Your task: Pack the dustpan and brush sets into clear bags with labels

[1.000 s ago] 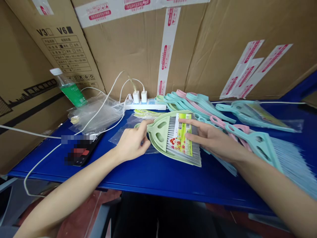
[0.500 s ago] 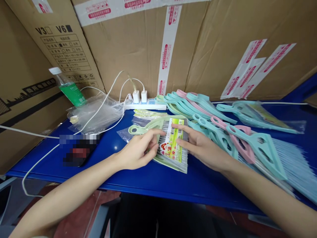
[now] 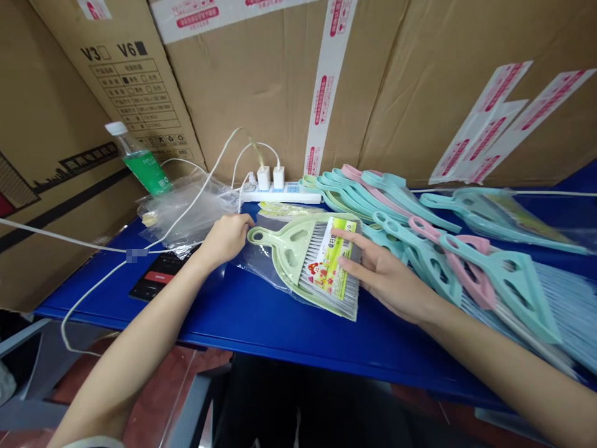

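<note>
A pale green dustpan and brush set (image 3: 293,254) lies on the blue table, handle to the left, with clear plastic film (image 3: 261,264) under and around it. Across its grey bristles is a yellow-green printed card (image 3: 333,264). My right hand (image 3: 385,274) rests at the card's right side, thumb and fingers apart, fingertips touching it. My left hand (image 3: 228,236) is at the film's edge, just left of the dustpan handle. Its fingers are bent together, and what they pinch, if anything, is too small to make out.
Blue and pink dustpans and brushes (image 3: 433,261) lie piled on the right. Behind are a power strip (image 3: 303,195) with chargers and large cardboard boxes (image 3: 270,81). At left are a green-labelled bottle (image 3: 148,171), plastic bags (image 3: 186,205), white cables and a phone (image 3: 156,277).
My left hand has moved left, off the card and bristles, to the film beside the handle, and its fingers have closed. My right hand stays at the card. The view has shifted slightly.
</note>
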Action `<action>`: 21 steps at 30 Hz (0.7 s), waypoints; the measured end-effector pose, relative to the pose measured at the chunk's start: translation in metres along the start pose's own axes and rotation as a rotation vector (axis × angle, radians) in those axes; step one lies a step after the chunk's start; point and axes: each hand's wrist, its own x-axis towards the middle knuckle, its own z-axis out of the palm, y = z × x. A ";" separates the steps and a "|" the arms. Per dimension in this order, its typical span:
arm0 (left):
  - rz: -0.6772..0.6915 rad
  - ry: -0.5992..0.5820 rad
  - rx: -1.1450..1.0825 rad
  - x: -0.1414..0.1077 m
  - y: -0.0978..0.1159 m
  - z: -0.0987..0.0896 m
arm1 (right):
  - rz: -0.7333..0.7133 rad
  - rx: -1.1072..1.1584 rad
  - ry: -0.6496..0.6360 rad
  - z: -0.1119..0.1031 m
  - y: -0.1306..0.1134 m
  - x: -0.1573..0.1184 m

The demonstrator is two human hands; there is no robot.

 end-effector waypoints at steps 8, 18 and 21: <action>0.036 -0.187 -0.088 -0.004 0.000 -0.009 | 0.006 -0.034 -0.053 0.000 0.004 0.001; -0.026 -0.133 0.228 -0.010 0.004 -0.012 | 0.056 -0.082 -0.188 0.002 0.000 0.000; -0.027 -0.156 0.280 -0.013 0.004 -0.014 | 0.037 -0.097 -0.184 0.002 0.002 0.002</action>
